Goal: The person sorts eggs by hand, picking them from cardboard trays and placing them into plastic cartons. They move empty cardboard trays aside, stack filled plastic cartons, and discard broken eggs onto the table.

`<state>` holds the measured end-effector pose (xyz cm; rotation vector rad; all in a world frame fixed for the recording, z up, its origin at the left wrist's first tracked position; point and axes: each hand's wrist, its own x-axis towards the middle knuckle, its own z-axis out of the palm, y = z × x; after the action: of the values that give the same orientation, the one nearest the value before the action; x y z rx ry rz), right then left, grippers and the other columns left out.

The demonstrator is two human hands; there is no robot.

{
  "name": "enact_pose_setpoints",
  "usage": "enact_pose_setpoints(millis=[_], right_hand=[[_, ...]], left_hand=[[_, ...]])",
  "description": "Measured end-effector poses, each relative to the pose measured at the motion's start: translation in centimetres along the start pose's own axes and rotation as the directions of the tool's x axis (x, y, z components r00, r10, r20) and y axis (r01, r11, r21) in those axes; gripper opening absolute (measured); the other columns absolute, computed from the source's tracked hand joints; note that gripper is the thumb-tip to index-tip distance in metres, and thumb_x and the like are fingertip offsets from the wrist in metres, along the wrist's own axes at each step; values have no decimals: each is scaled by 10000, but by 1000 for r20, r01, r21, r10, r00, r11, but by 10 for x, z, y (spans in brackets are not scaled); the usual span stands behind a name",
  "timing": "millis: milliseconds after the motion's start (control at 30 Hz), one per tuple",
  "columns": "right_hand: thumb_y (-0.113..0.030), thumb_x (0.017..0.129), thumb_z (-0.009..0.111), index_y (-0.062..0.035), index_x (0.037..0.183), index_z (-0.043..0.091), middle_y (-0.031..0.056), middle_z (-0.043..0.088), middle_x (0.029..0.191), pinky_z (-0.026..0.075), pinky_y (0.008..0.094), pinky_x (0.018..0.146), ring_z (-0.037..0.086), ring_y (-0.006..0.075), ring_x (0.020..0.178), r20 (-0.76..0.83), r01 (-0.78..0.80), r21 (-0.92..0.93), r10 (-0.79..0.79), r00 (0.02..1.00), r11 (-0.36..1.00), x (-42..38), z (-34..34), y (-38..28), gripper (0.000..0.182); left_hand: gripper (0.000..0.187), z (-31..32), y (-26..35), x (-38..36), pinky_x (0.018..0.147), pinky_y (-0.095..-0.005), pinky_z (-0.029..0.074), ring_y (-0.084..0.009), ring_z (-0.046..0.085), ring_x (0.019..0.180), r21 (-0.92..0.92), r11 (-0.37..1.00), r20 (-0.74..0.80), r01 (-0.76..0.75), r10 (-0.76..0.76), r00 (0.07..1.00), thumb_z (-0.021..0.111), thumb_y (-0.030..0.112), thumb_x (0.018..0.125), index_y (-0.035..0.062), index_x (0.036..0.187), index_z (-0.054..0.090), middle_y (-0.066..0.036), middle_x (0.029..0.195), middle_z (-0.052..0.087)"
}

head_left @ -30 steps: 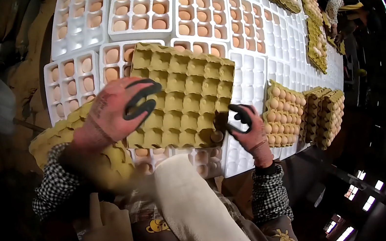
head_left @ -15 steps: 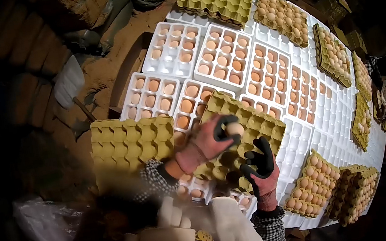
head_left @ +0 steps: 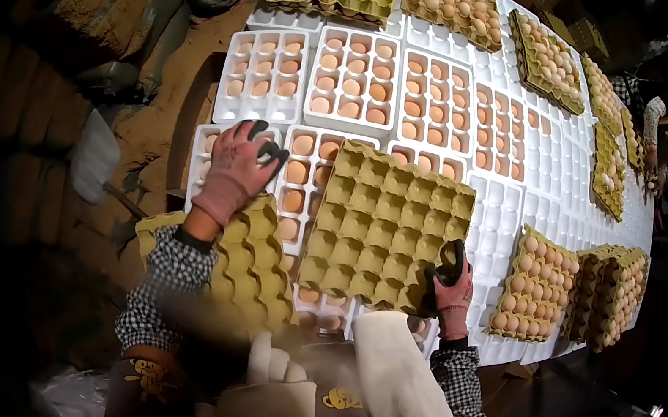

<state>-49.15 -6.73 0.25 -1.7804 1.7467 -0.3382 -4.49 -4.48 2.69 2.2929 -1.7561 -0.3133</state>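
My left hand [head_left: 239, 171], in a pink glove with dark fingertips, reaches over a white foam egg tray [head_left: 195, 164] at the left. Its fingers are curled round an egg that is mostly hidden by the glove. My right hand [head_left: 451, 286], gloved alike, grips the lower right corner of a yellowish pulp egg tray [head_left: 383, 223]. No eggs show in that tray's cups. It lies tilted across foam trays, partly covering a foam tray with brown eggs [head_left: 293, 201].
Another pulp tray [head_left: 252, 263] lies near my left forearm. Foam trays with eggs [head_left: 351, 87] spread behind. Pulp trays full of eggs [head_left: 533, 287] stand at right and along the far side. Another person's arm [head_left: 653, 112] shows at the far right.
My left hand has carried an egg from above the pulp tray leftward to the foam tray. My right hand has gone from open above the pulp tray to gripping its corner.
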Motion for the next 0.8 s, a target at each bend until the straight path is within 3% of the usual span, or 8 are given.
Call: enact_pose_setpoints(millis=[67, 133, 300, 433, 533, 667, 733, 800], right_hand=[[-63, 682, 834, -70, 1436, 457, 156, 563, 1329, 455, 354, 1013, 581, 276, 1178, -86, 205, 308, -187, 979, 929, 7, -3, 16, 843], [24, 714, 783, -5, 1409, 476, 103, 564, 1344, 431, 333, 1034, 544, 195, 1198, -149, 223, 524, -169, 974, 822, -1, -22, 10, 760], [14, 889, 603, -1, 1432, 458, 68, 560, 1331, 464, 271, 929, 553, 127, 1100, -141, 222, 733, -176, 974, 643, -25, -79, -14, 563], [2, 881, 601, 47, 1417, 447, 131, 525, 1394, 481, 295, 950, 550, 182, 1180, -54, 194, 831, -272, 961, 522, -50, -81, -55, 559], [37, 809, 603, 58, 1413, 447, 139, 519, 1408, 440, 290, 1016, 518, 193, 1255, 61, 162, 886, -456, 888, 434, -76, -26, -99, 624], [-160, 749, 760, -83, 1441, 420, 206, 481, 1354, 407, 397, 1041, 489, 335, 1253, 211, 466, 629, -714, 668, 622, -111, 87, -129, 774], [-307, 715, 804, -177, 1480, 379, 199, 353, 1470, 331, 480, 1078, 328, 418, 1360, 443, 706, 46, -648, 620, 707, -135, 109, -145, 884], [-312, 719, 801, -207, 1475, 395, 203, 283, 1510, 330, 494, 1086, 311, 427, 1368, 340, 712, 142, -709, 617, 688, -142, 138, -126, 864]], left_hand=[[467, -20, 73, -58, 1123, -557, 234, -424, 354, 1343, 303, 948, 133, -98, 60, 989, 694, 456, 810, 194, 1196, 679, -190, 1435, 443], [535, -8, 110, -103, 1142, -592, 163, -470, 302, 1360, 210, 970, 209, -123, 78, 975, 689, 503, 806, 226, 1262, 643, -236, 1462, 387], [834, 15, 178, -182, 1122, -511, 303, -446, 329, 1378, -457, 867, 3, 197, -220, 976, 706, 262, 826, 45, 1501, 268, -288, 1454, 368], [793, -34, 168, -246, 1060, -435, 406, -406, 470, 1272, -292, 942, -406, 163, -276, 871, 773, 119, 766, -9, 1437, 370, -244, 1408, 433], [660, -57, 135, -294, 1050, -429, 405, -390, 487, 1251, -240, 895, -512, 375, -445, 735, 750, 84, 768, 56, 1378, 499, -213, 1390, 470], [589, -31, 33, -372, 1027, -440, 412, -382, 495, 1224, -178, 816, -580, 550, -538, 611, 672, 133, 848, 76, 1400, 475, -219, 1338, 516], [597, 5, 7, -395, 1049, -461, 401, -390, 479, 1249, -113, 777, -561, 619, -564, 606, 669, 189, 857, 105, 1414, 471, -219, 1353, 510], [637, 20, -9, -398, 1074, -478, 382, -411, 456, 1271, 116, 602, -411, 790, -696, 589, 657, 247, 865, 131, 1449, 429, -215, 1399, 475]])
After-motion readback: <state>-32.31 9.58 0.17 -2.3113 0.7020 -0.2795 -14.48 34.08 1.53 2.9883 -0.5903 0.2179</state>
